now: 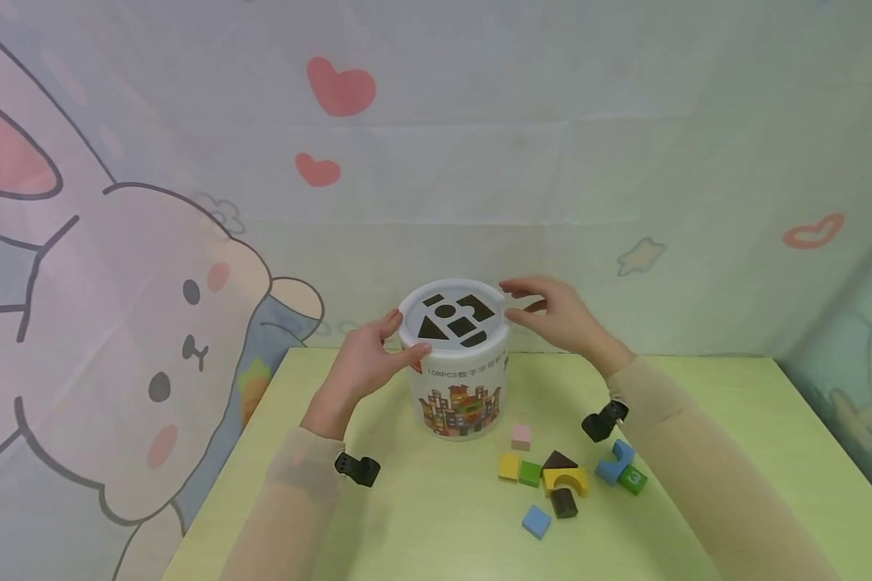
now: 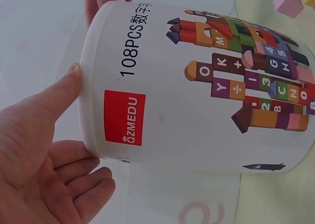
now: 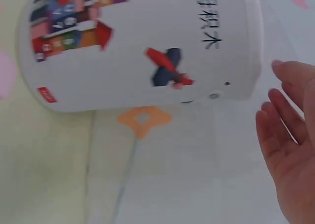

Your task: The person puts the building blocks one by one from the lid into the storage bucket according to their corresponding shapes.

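A white bucket point(image 1: 459, 395) printed with colourful block buildings stands upright at the back of the table. Its white lid point(image 1: 445, 331) has several dark shaped cut-outs. My left hand point(image 1: 366, 359) holds the lid's left rim, thumb toward the front and fingers at the far side; in the left wrist view the thumb point(image 2: 66, 86) reaches the rim. My right hand point(image 1: 552, 313) is at the lid's right side, fingers bent loosely toward the rim. The right wrist view shows those fingers point(image 3: 280, 123) apart from the bucket, with nothing in them.
On the table point(image 1: 421, 516), right of and in front of the bucket, lie a pink block point(image 1: 521, 437), a yellow arch point(image 1: 576, 482), a dark triangle point(image 1: 559, 460), a blue square point(image 1: 536, 522), a blue arch point(image 1: 616, 464) and several others. A printed cloth point(image 1: 480, 202) hangs behind.
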`<state>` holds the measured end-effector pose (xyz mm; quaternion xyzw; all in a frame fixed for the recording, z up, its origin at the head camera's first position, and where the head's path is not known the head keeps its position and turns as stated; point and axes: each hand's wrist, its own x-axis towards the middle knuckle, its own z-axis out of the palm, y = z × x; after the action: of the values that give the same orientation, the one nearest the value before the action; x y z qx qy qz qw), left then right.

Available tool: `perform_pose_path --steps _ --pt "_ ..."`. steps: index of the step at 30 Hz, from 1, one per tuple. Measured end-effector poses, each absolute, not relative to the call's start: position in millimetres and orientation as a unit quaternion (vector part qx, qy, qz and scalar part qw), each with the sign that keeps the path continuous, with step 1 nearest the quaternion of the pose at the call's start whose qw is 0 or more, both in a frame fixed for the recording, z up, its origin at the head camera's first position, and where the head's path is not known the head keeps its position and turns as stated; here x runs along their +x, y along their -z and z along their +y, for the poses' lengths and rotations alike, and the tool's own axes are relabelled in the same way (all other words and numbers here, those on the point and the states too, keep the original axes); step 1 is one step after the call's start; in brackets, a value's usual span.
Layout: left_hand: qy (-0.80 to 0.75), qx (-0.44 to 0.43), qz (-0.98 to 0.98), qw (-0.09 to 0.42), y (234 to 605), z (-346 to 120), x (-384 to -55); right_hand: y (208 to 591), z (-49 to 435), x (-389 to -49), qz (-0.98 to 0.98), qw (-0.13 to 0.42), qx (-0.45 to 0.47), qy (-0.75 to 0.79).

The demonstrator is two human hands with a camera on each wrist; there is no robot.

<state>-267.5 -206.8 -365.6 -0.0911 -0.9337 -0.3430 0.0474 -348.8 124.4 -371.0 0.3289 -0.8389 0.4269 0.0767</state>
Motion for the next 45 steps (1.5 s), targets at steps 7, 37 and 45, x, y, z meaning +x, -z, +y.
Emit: perform_pose_path --steps 7,37,45 --pt "0.348 -0.095 -0.932 0.046 364.8 -206.4 -267.5 424.7 184.5 -307.8 -0.867 0.074 0.257 -0.421" --pt "0.357 -0.091 -0.928 0.052 368.4 -219.0 -271.1 525.0 252.1 -226.9 -0.927 -0.06 0.121 -0.349" --pt "0.365 -0.089 -0.926 0.051 369.1 -218.6 -271.1 525.1 247.5 -224.6 -0.929 -0.064 0.119 -0.344"
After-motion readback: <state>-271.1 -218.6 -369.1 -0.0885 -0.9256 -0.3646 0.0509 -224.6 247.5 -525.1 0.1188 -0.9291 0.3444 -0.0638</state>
